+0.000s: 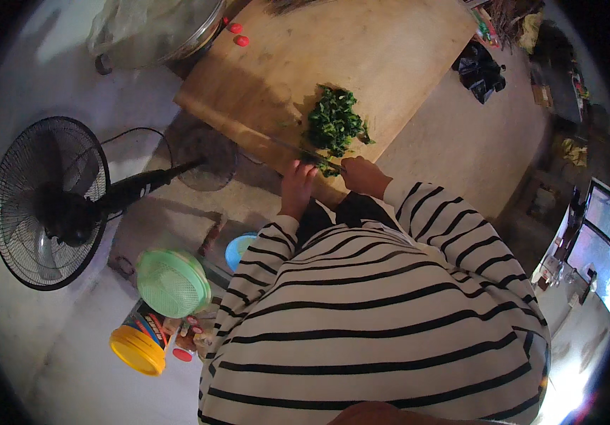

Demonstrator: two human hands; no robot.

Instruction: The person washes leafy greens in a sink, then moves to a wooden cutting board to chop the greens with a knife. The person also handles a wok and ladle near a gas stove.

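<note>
My right hand (364,176) grips the handle of a kitchen knife (322,159). Its thin blade points away to the left, low over the near end of a wooden board (390,58). Close to the blade, my left hand (298,186) has its fingers bent over a small bunch of leafy greens (329,171), partly hidden by the fingers and knife. Beyond the blade lies a loose pile of chopped dark green leaves (335,119), with a few stray pieces at its right side.
Small red items (241,40) lie at the board's far left edge, near a large lidded pan (177,37). On the left stands a pedestal fan (52,204). A green plastic colander (172,284), a blue bowl (239,251) and a yellow-lidded tub (137,350) are lower left. A black plastic bag (479,71) lies right.
</note>
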